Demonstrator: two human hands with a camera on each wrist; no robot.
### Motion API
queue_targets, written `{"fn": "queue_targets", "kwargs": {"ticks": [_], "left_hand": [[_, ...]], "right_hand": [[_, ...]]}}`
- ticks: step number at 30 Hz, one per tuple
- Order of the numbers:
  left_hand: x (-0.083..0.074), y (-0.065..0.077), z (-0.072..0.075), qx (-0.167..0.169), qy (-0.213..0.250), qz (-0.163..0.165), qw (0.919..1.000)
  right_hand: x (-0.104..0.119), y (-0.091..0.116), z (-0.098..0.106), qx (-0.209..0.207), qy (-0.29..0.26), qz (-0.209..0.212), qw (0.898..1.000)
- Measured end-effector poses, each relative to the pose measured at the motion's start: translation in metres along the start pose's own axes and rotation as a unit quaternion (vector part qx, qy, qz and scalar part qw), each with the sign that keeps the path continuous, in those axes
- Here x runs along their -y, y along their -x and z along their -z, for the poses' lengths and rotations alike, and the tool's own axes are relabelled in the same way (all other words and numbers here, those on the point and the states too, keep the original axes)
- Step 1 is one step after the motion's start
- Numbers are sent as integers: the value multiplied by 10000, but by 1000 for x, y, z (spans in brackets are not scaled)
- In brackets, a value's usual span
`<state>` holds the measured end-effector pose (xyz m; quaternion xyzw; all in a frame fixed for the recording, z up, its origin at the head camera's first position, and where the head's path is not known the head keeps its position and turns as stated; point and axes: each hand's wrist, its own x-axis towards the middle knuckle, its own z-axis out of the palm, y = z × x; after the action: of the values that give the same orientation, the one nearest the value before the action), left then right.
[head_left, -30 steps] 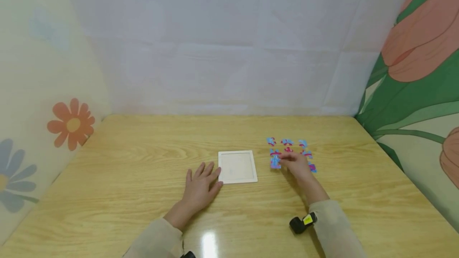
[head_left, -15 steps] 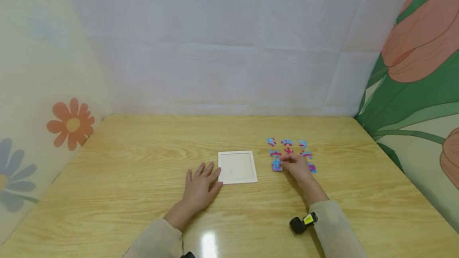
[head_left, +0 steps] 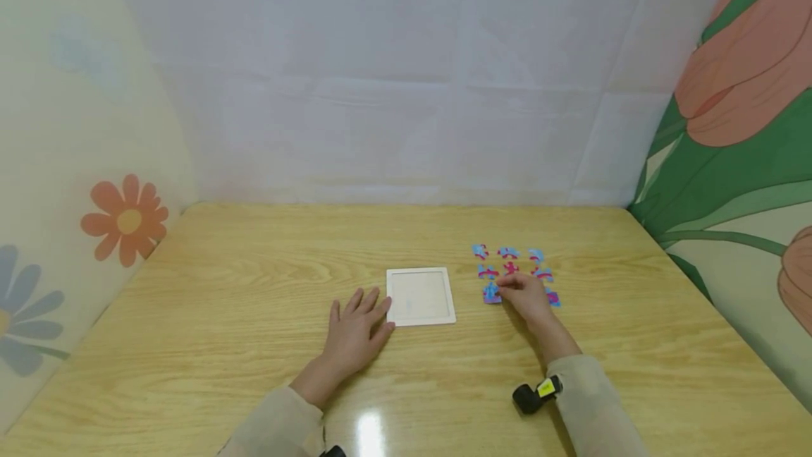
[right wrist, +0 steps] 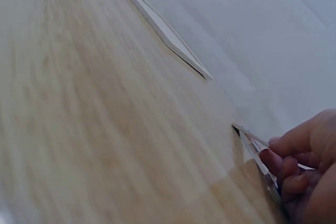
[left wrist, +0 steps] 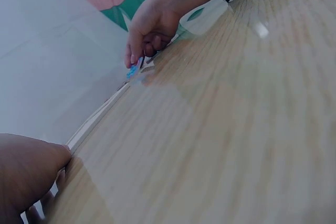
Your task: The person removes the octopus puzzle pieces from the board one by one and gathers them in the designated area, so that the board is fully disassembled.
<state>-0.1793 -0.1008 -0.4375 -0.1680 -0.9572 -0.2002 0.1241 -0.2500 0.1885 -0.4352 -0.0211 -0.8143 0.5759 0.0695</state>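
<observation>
My right hand [head_left: 528,297] pinches a blue and purple jigsaw puzzle piece [head_left: 491,293] between thumb and fingertips. In the right wrist view that puzzle piece [right wrist: 245,132] looks tilted, one edge low by the table. Around this hand lie other puzzle pieces in blue and magenta, such as a corner one [head_left: 480,251] and a magenta one [head_left: 510,269]; the hand covers part of the group. Fingers spread, my left hand [head_left: 357,333] rests on the table and touches the left edge of a square white puzzle frame [head_left: 451,298]. Bare inside, the frame lies flat between the hands.
The wooden table [head_left: 254,252] runs back to a white cloth [head_left: 380,125]. Floral panels stand along the left and right sides. A black wrist camera [head_left: 531,397] sticks out from the right sleeve, low over the table.
The pinched puzzle piece has shifted slightly toward me and to the right, away from the piece behind it. My left hand and the white frame have stayed in place.
</observation>
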Motion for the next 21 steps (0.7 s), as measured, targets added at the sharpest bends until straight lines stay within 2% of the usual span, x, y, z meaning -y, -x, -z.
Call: {"fn": "queue_targets", "kwargs": {"ticks": [10,16,19,21], "left_hand": [[0,-1,2,46,-22,96,9999],[3,0,2,19,311,82,9995],[6,-1,9,68,557,107,9984],[7,-5,18,110,503,111,9986]], "right_hand": [[2,-1,-1,-26,131,-166,9998],[7,0,1,-61,-112,-600,9981],[13,0,4,-68,-449,-789,9958],[20,1,6,-41,-454,-665,9967]]}}
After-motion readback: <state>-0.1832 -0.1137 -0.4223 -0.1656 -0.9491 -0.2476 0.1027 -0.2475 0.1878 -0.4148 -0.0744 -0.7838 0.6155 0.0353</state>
